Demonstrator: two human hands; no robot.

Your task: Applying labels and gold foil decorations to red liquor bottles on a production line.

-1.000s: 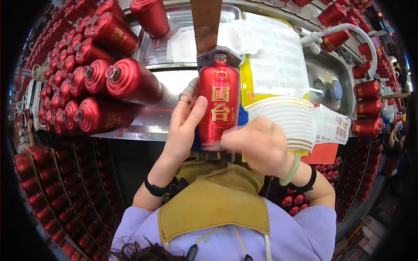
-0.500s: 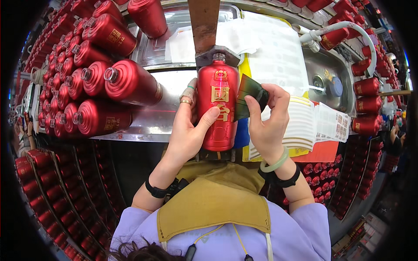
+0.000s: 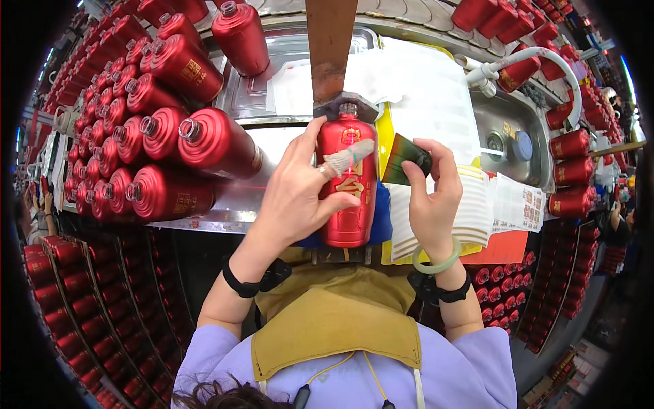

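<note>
A red bottle [image 3: 351,228] with gold characters and a clear glass neck lies in the middle, its neck end against a dark metal block [image 3: 370,109] at the foot of a brown bar. Across its upper front reaches my left hand [image 3: 293,191], fingers apart. One finger wears a pale cloth finger cover [image 3: 347,158] and partly hides the gold characters; the thumb is over the bottle's left side. Just right of the bottle, my right hand [image 3: 436,198] pinches a dark green, flat, see-through scraper [image 3: 406,163] between thumb and fingers.
Several red bottles [image 3: 221,146] lie stacked at the left, and one stands by a metal tray [image 3: 286,44]. White label sheets [image 3: 429,88] and striped sheets [image 3: 443,218] lie right of the bottle. Beyond are a steel sink [image 3: 497,109] and a curved white faucet [image 3: 575,75].
My left hand has moved up from gripping the bottle's left side to spread fingers across its front. The scraper in my right hand has shifted slightly right, away from the bottle.
</note>
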